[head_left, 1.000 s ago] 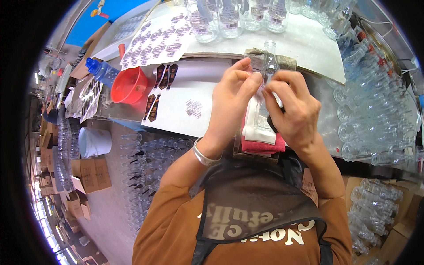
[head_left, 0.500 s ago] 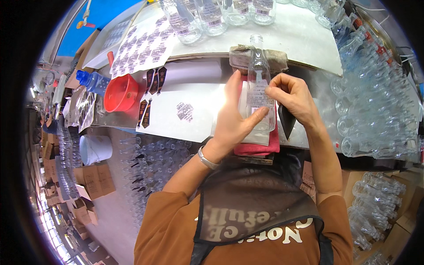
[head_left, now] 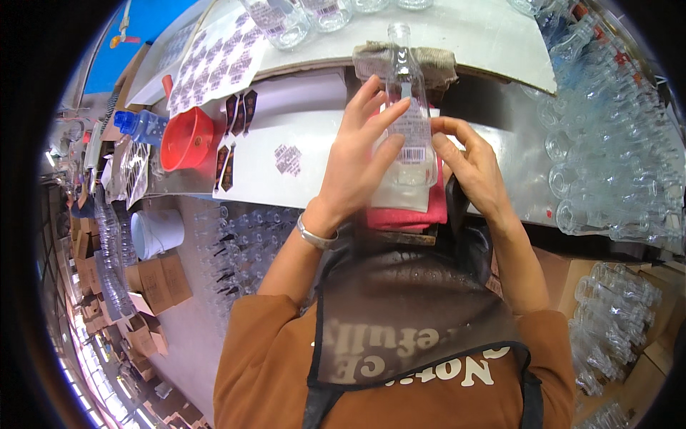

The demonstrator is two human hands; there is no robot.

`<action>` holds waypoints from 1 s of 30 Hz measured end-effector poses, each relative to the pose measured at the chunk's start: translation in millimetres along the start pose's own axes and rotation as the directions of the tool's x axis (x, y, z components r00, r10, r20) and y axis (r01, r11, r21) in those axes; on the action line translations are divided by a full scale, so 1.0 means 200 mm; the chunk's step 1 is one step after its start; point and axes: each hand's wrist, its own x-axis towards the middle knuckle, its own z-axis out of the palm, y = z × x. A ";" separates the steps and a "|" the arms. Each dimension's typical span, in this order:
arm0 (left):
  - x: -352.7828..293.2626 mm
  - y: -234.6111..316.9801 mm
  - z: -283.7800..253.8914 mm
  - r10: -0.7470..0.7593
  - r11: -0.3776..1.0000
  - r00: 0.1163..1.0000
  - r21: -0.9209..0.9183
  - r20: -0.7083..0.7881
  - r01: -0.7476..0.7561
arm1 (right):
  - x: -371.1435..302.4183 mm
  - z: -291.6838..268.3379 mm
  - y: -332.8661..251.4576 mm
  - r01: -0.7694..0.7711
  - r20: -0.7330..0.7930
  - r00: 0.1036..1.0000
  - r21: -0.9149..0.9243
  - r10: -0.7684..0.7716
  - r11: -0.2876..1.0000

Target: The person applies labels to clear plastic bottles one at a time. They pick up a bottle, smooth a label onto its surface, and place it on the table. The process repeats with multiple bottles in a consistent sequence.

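Note:
A clear glass bottle (head_left: 407, 86) lies on its back in front of me, with its neck across a folded beige cloth (head_left: 439, 64). On its body is a see-through label (head_left: 409, 132) with small dark print and a barcode. My left hand (head_left: 361, 150) has its fingers stretched out over the bottle's left side, fingertips at the label. At the bottle's right side is my right hand (head_left: 468, 164), thumb and forefinger near the glass. A flat black scraper-like tool (head_left: 455, 204) hangs under its curled fingers. A red cloth (head_left: 407, 217) and a pale sheet lie beneath the bottle.
Left on the worktop are a printed label sheet (head_left: 218, 64), dark tie-shaped labels (head_left: 225, 168), a red plastic cup (head_left: 187, 139) and a blue-capped bottle (head_left: 139, 126). Many glass bottles (head_left: 607, 157) lie at right. A box of bottles (head_left: 614, 314) stands lower right; a white bucket (head_left: 157, 234) stands left.
My left hand has lifted and turned, its fingers now reaching over the label. My right hand has slid down along the bottle's right edge. The whole view has shifted slightly.

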 end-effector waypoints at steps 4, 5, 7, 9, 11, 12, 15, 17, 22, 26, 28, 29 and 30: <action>-0.01 0.00 0.01 -0.033 0.997 0.999 -0.065 -0.014 0.032 | -0.01 0.04 -0.03 0.096 -0.046 0.994 -0.047 -0.098 0.994; -0.01 0.00 0.01 -0.039 0.997 0.999 -0.072 -0.016 0.038 | 0.00 0.03 -0.04 0.057 -0.031 0.998 -0.093 -0.060 0.994; -0.02 -0.01 0.01 -0.008 0.999 1.000 -0.050 -0.013 0.008 | 0.00 0.04 -0.03 0.068 -0.028 0.997 -0.077 -0.070 0.995; -0.02 -0.02 0.02 0.006 0.999 1.000 -0.034 -0.013 -0.006 | 0.01 0.04 -0.02 0.078 -0.032 0.996 -0.086 -0.081 0.993; -0.02 -0.02 0.03 -0.001 1.000 1.000 -0.021 -0.019 0.000 | 0.02 0.04 -0.01 0.086 -0.038 0.995 -0.119 -0.091 0.989; -0.02 -0.03 0.03 -0.002 1.000 1.000 -0.016 -0.020 0.002 | 0.02 0.04 0.00 0.092 -0.040 0.994 -0.119 -0.098 0.989; -0.02 -0.04 0.04 -0.008 1.000 1.000 -0.005 -0.021 0.008 | 0.03 0.04 0.00 0.101 -0.048 0.993 -0.115 -0.107 0.988; -0.01 -0.04 0.04 -0.015 1.000 1.000 -0.003 -0.026 0.015 | 0.03 0.04 0.00 0.093 -0.052 0.994 -0.108 -0.099 0.990; 0.01 -0.04 0.04 -0.021 1.000 0.999 -0.006 -0.039 0.021 | 0.06 0.04 0.01 0.095 -0.056 0.993 -0.114 -0.102 0.989; 0.01 -0.05 0.04 -0.041 0.998 0.999 -0.041 -0.023 0.040 | 0.05 0.03 -0.01 0.078 -0.040 0.996 -0.113 -0.083 0.990; 0.00 -0.04 0.02 -0.044 0.996 0.999 -0.078 -0.021 0.043 | 0.06 0.02 0.00 0.098 -0.032 0.994 -0.094 -0.102 0.991; 0.00 -0.04 0.02 -0.047 0.994 0.999 -0.096 -0.021 0.045 | 0.06 0.02 0.01 0.108 -0.027 0.993 -0.085 -0.111 0.990; -0.01 -0.04 0.02 -0.047 0.994 0.999 -0.100 -0.017 0.045 | 0.05 0.02 0.01 0.083 -0.021 0.996 -0.063 -0.084 0.995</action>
